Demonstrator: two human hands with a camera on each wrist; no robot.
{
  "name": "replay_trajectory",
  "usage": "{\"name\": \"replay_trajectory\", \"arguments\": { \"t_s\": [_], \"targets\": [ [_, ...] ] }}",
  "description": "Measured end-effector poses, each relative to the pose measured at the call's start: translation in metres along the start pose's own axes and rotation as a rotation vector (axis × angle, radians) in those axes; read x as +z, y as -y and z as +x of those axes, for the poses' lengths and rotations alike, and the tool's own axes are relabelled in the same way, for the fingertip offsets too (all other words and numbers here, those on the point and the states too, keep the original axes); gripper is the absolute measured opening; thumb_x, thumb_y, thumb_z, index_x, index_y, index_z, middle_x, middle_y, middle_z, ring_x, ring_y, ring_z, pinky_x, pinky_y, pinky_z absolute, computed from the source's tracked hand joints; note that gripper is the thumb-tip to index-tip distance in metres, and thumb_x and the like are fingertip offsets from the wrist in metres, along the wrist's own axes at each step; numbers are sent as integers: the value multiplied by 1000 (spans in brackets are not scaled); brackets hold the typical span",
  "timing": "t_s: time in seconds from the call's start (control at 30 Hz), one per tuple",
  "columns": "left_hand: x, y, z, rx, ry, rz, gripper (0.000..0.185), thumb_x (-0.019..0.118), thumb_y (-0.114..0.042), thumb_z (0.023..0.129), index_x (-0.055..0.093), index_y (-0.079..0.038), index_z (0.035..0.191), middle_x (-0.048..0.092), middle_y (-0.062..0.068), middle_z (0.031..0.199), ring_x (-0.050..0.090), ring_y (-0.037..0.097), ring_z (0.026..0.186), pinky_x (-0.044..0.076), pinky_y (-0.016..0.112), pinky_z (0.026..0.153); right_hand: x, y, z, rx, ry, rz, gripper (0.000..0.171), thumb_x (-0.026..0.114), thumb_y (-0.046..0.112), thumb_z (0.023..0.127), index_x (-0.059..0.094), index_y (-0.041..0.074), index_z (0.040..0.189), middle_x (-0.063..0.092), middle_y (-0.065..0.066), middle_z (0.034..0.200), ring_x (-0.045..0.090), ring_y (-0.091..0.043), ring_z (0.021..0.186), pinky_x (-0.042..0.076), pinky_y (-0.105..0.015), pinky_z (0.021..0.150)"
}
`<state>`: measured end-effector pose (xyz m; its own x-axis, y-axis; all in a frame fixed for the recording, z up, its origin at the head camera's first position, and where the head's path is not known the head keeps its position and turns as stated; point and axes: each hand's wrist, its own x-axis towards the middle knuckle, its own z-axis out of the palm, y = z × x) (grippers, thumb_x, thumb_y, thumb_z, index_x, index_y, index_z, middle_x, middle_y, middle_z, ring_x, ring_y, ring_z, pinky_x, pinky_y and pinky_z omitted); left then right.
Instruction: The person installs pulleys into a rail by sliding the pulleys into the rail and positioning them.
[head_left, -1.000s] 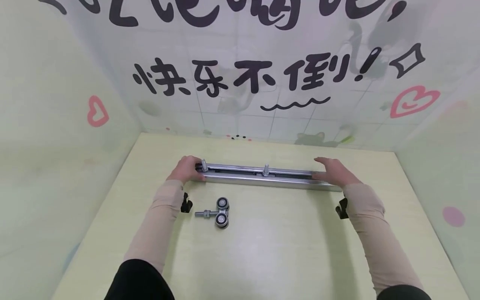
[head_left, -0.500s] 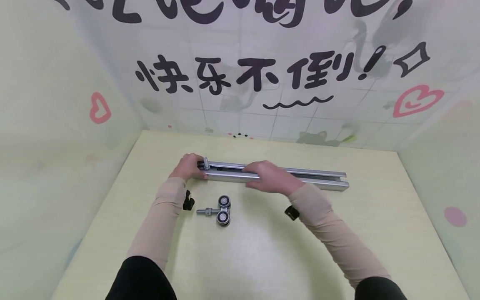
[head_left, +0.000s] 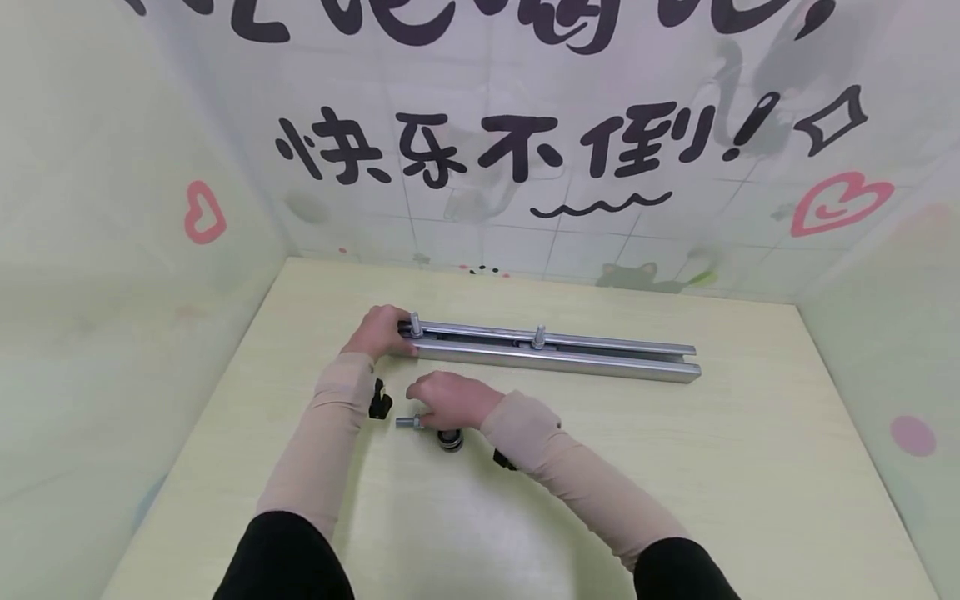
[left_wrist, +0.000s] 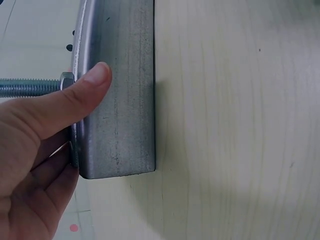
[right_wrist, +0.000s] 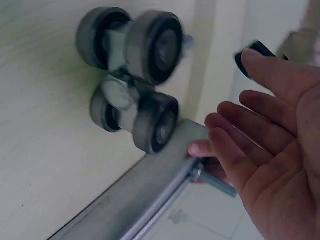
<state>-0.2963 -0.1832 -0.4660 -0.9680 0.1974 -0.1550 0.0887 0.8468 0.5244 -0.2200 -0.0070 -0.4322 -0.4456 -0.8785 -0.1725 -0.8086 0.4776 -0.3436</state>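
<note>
My left hand (head_left: 377, 332) grips the left end of a silver metal track rail (head_left: 585, 361) lying across the table. In the left wrist view its thumb (left_wrist: 82, 95) presses the rail's side, beside an upright threaded bolt (left_wrist: 32, 87). A second bolt (head_left: 539, 337) sticks up from the slot near the rail's middle. Nearer me lies a roller trolley (head_left: 450, 442) with a threaded stem, partly covered by my right hand (head_left: 453, 400). The right wrist view has the wheels (right_wrist: 155, 47) apart from the right hand's loosely bent fingers (right_wrist: 235, 155).
A pale wooden table (head_left: 750, 467) lies beneath everything, with printed curtain-like walls (head_left: 480, 192) at its back and sides. Black camera mounts (head_left: 381, 402) are on both wrists. The rail's right end lies free on the table.
My right hand has left the rail's right part, passed leftward along it, and come toward me over the roller trolley. The left hand keeps its grip on the rail's left end.
</note>
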Motion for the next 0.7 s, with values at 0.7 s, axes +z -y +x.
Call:
{"name": "replay_trajectory", "arguments": {
  "t_s": [0.7],
  "targets": [
    [-2, -4, -3, -33, 11, -11, 54, 83, -12, 60, 63, 3, 108, 62, 21, 108, 55, 33, 97, 43, 44, 91, 54, 12, 27, 88, -89, -352, 7, 61, 11, 79, 66, 15, 77, 64, 4, 74, 58, -9, 61, 49, -22, 50]
  ]
}}
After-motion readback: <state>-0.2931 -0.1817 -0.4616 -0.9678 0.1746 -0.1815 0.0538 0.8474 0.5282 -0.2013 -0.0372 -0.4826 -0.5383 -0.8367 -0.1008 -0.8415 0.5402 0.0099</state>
